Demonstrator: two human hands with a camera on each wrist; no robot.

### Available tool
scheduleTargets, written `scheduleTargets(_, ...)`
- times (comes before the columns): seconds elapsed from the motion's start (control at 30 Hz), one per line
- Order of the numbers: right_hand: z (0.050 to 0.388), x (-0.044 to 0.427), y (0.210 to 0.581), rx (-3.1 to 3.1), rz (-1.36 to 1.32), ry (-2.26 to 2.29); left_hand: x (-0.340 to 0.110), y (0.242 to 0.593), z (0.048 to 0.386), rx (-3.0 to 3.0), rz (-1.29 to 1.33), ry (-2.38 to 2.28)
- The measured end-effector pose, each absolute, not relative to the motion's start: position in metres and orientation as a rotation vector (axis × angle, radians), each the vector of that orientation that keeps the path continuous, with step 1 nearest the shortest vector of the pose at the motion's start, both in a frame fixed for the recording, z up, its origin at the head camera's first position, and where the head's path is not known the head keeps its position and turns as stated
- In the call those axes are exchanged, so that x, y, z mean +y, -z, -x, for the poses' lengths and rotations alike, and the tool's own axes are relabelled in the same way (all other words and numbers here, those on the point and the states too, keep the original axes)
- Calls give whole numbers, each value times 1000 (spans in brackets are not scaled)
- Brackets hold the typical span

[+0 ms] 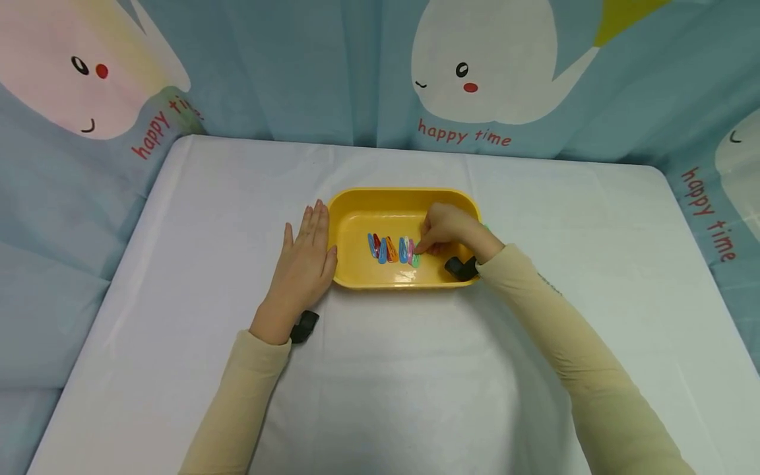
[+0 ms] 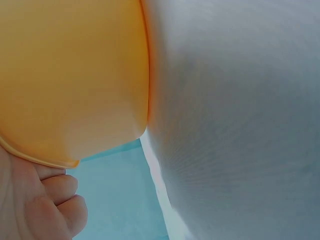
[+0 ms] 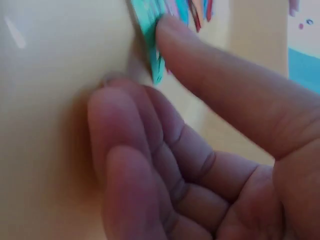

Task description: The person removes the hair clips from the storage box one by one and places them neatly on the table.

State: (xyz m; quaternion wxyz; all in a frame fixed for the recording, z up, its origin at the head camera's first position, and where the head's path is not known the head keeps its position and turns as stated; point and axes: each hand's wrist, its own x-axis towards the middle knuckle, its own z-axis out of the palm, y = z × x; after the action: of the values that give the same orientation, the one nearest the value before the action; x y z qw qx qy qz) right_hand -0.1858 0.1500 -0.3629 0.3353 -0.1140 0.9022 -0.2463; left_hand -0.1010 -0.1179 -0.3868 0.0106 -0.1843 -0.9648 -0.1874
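Observation:
A yellow tray [image 1: 350, 227] stands on the white-covered table with a row of snap hair clips in it. The row includes a blue clip [image 1: 372, 246], an orange clip [image 1: 392, 250], a pink clip [image 1: 411, 251] and, at its right end, a green clip [image 1: 416, 261]. Inside the tray, my right hand [image 1: 450, 225] has its thumb [image 3: 200, 65] against the green clip; its other fingers bend loosely, apart from the clip in the right wrist view. My left hand [image 1: 301, 262] lies flat along the tray's left side, touching the rim.
A black wrist camera [image 1: 461, 268] sits over the tray's right front corner, another [image 1: 305, 326] beside the left wrist. Something small and green [image 1: 487, 227] shows behind the right wrist. A blue curtain [image 1: 309, 72] with whale prints hangs at the table's back and sides.

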Motion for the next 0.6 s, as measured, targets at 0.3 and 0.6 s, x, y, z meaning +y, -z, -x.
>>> scheduleTargets(0.3, 183, 147, 361, 2323, 242, 712, -118, 387, 101, -3006, 574, 591)
scheduleTargets(0.6, 183, 151, 360, 2244, 196, 855, -117, 385, 101, -3014, 567, 620)
